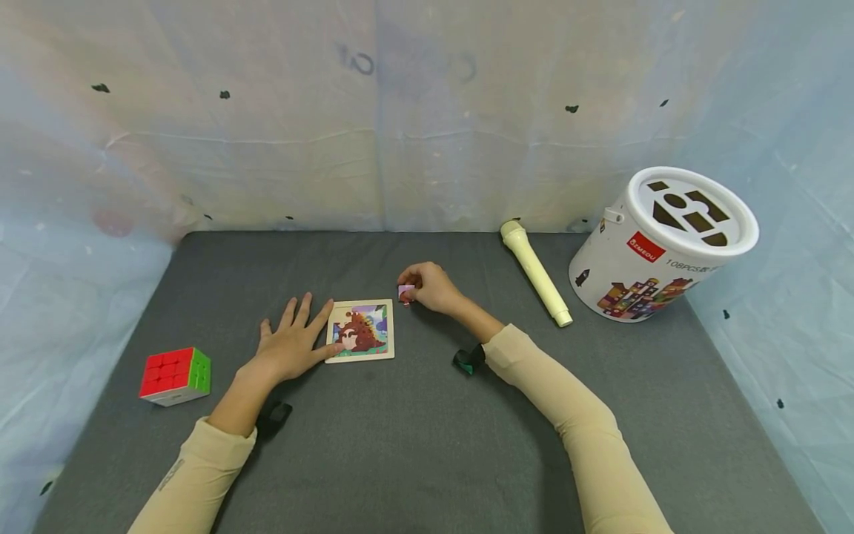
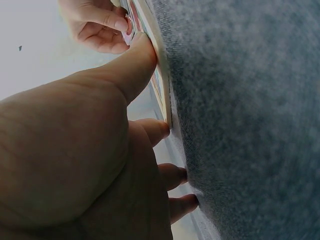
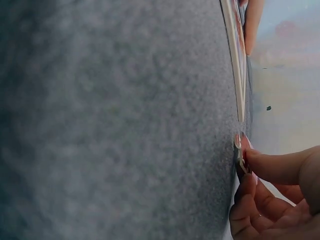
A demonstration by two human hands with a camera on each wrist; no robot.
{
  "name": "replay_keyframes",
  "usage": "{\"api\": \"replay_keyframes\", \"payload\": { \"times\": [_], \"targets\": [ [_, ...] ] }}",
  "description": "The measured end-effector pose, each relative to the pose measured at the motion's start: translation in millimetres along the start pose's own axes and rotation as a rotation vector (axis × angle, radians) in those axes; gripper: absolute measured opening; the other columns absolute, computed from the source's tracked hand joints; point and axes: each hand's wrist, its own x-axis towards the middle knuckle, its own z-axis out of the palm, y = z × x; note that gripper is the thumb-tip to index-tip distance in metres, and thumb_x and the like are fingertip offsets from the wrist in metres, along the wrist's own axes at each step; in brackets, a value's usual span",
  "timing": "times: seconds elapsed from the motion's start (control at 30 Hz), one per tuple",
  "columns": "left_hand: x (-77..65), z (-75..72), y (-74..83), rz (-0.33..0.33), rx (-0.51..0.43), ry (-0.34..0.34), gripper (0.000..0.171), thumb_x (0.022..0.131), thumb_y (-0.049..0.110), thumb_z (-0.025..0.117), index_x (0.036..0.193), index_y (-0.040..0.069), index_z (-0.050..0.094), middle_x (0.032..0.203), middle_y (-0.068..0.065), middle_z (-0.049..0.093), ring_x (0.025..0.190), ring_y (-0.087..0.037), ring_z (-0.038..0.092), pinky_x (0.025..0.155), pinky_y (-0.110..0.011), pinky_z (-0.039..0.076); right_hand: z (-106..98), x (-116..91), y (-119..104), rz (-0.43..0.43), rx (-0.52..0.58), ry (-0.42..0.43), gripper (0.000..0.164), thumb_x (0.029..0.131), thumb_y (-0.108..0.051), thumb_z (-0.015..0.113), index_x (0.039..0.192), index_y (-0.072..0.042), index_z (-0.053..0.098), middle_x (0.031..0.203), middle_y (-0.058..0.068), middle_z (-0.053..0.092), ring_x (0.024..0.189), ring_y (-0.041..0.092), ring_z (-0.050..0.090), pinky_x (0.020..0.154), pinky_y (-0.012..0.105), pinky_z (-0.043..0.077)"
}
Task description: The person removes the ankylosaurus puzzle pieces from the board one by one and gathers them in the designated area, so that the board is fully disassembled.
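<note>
- Beige sleeves (image 1: 594, 437) cross the grey table (image 1: 400, 445).
- Left hand (image 1: 288, 350), fingers spread, touches the framed puzzle (image 1: 360, 331).
- Right hand (image 1: 434, 288) pinches a puzzle piece (image 1: 403, 290) between thumb and fingers.

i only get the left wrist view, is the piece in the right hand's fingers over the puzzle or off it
Observer: Off it: the head view shows a gap between the piece and the right edge of the puzzle.
Operator: ok, anything out to the left
Observer: Yes, a cube sits to the left of the left hand.
Operator: and out to the right
Observer: A mic lies to the right of the right hand.
</note>
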Motion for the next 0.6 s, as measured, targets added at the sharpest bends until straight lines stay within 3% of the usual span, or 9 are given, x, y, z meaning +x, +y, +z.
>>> {"api": "replay_keyframes", "payload": {
  "times": [0.27, 0.6],
  "targets": [
    [1.0, 0.1, -0.8, 0.003, 0.013, 0.0, 0.089, 0.097, 0.059, 0.055, 0.162, 0.013, 0.015, 0.163, -0.028, 0.001, 0.148, -0.05, 0.0, 0.102, -0.082, 0.005, -1.4, -3.2, -1.7, -0.034, -0.046, -0.054, 0.026, 0.09, -0.001, 0.073, 0.116, 0.001, 0.069, 0.105, 0.013, 0.07, 0.077, 0.019, 0.063, 0.07, 0.028, 0.051],
    [0.9, 1.5, -2.4, 0.007, -0.001, 0.002, 0.09, 0.096, 0.06, 0.054, 0.162, 0.014, 0.014, 0.163, -0.028, 0.001, 0.148, -0.05, -0.001, 0.102, -0.082, 0.003, 0.8, -4.7, -1.0, -0.053, -0.147, -0.046, 0.031, 0.089, -0.005, 0.076, 0.119, -0.003, 0.069, 0.111, 0.011, 0.059, 0.086, 0.021, 0.054, 0.077, 0.034, 0.047]
  ]
}}
